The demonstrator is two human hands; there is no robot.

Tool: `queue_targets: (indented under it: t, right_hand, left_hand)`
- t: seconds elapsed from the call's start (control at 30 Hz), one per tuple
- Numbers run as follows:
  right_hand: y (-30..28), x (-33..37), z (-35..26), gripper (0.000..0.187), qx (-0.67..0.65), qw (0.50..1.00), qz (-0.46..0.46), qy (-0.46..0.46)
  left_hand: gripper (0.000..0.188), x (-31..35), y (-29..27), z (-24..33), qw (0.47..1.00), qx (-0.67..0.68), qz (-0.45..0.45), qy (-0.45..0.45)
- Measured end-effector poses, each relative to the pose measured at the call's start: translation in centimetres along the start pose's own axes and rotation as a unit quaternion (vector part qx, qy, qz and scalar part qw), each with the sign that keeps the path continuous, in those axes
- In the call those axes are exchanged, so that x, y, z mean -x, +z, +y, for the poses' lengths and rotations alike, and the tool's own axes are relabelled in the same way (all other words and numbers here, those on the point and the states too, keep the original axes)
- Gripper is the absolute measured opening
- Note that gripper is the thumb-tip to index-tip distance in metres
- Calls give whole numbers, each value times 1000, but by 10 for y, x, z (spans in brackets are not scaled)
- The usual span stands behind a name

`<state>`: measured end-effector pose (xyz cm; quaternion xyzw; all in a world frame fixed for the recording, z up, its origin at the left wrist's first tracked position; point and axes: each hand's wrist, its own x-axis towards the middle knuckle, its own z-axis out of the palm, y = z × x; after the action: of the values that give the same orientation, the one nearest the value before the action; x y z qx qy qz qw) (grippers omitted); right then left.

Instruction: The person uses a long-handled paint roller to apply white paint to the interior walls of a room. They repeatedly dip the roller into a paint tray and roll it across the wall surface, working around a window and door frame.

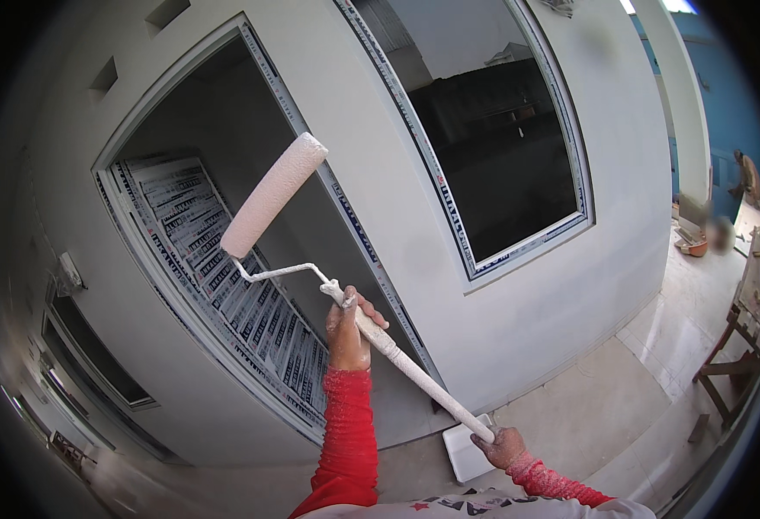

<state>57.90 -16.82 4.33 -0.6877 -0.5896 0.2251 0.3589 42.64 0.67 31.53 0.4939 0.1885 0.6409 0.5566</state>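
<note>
A long-handled paint roller [274, 195] slants across the middle of the view, its pale, paint-coated sleeve raised at the upper left. Just below the bent wire frame, my left hand [350, 333] is closed around the upper part of the handle. My right hand [502, 447] grips the lower end of the white-crusted pole. Paint specks cover both hands and the red sleeves. The roller head appears in front of the doorway [246, 112], and I cannot tell whether it touches anything. On the floor beyond my right hand lies a white paint tray [466, 454], partly hidden by the pole.
A pale wall [561, 294] holds a framed window [492, 147] and the doorway, both edged with printed protective film. Inside the doorway is a film-covered door panel [215, 251]. At the right stand a wooden trestle [734, 372] and an orange-brown container [691, 242].
</note>
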Motion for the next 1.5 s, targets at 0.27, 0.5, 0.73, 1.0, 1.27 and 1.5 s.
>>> queue_targets:
  t: [0.27, 0.5, 0.73, 1.0, 1.27, 1.5]
  right_hand:
    - [-24, 4, -6, 46, -55, 993, -103, -11]
    - [-19, -25, 12, 51, 5, 996, -73, -52]
    - [-25, -6, 31, 51, -28, 999, -25, -25]
    - [24, 2, 66, 47, -100, 982, -80, -140]
    - [-29, 66, 172, 61, 112, 947, -281, 109]
    - [-116, 106, 176, 39, 263, 932, -195, 155]
  left_hand:
    - [13, 0, -9, 6, 962, 184, -198, -28]
    - [24, -5, 12, 20, 928, 228, -293, 25]
    - [22, 24, 39, 10, 999, 43, 11, -27]
    - [26, 39, 33, 6, 928, 222, -297, 16]
    - [28, 48, -49, 33, 965, 209, -90, 133]
    - [29, 101, -237, -53, 891, -76, 438, -91]
